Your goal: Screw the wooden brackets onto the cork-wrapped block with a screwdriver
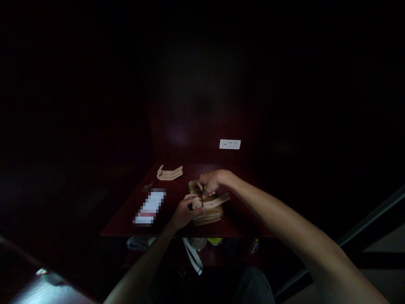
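- One pale wooden piece (218, 202), a smooth, flat strip curled round at its left end and straight toward the right, lay over a brown wrapped package (207, 216) on the dark red worktop (247, 221); a small dark mark showed along its straight arm.
- The left hand (184, 212) had its fingers clamped on the curled end.
- The right hand (211, 181) had its fingers closed around one slim tool (204, 192), partly yellow, its lower end at the wood; whether the two touched was too small to tell.
- Farther back, to the left, sat a group of similar curved wooden pieces (171, 174), at least two, side by side.
- Several thin metal bits (147, 185), too small to count, lay in one pile near one pixelated white item (150, 207).
- One white socket plate (230, 144) marked the wall; one pale strap (193, 257) hung below.
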`<state>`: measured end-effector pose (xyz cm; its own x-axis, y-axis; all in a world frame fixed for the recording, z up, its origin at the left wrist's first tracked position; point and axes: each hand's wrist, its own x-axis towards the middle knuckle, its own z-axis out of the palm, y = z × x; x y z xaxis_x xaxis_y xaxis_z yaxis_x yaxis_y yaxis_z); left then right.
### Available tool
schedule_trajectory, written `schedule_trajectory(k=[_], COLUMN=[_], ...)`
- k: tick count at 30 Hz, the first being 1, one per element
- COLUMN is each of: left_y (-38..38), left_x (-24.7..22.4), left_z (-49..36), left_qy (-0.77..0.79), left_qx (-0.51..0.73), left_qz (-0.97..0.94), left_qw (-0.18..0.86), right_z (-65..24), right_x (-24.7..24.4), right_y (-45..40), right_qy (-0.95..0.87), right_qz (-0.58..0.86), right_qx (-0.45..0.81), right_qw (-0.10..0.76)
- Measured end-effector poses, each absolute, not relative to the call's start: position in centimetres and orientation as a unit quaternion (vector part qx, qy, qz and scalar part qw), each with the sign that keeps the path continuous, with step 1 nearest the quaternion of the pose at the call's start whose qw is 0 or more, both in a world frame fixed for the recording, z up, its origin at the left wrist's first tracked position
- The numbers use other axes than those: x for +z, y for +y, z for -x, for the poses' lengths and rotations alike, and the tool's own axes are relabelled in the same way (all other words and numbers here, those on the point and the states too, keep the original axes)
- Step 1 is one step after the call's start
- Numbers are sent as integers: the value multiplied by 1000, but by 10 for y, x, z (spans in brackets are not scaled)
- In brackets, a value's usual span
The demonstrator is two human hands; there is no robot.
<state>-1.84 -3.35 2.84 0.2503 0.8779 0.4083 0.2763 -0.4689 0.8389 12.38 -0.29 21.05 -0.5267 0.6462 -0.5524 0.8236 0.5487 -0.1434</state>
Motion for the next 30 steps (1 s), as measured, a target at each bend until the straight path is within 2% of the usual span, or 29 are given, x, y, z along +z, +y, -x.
schedule_trajectory(k=[4,10,17,22,30], left_y=[-36,-37,-34,-31,-31], left_x=[30,32,30,30,32], left_z=[18,17,18,19,22], left_qy=[406,410,402,403,397], left_qx=[458,450,451,442,437], left_qz=[-723,-721,-727,-727,-729], left_qw=[319,332,327,336,346], right_z=[-126,-125,-117,-129,-151], right_x=[208,202,212,214,195], right_y=[2,15,7,2,1], right_qy=[840,821,817,851,821], right_qz=[-438,-471,-460,-449,-479], right_qx=[-250,-252,-222,-220,-303], right_qw=[199,202,267,163,71])
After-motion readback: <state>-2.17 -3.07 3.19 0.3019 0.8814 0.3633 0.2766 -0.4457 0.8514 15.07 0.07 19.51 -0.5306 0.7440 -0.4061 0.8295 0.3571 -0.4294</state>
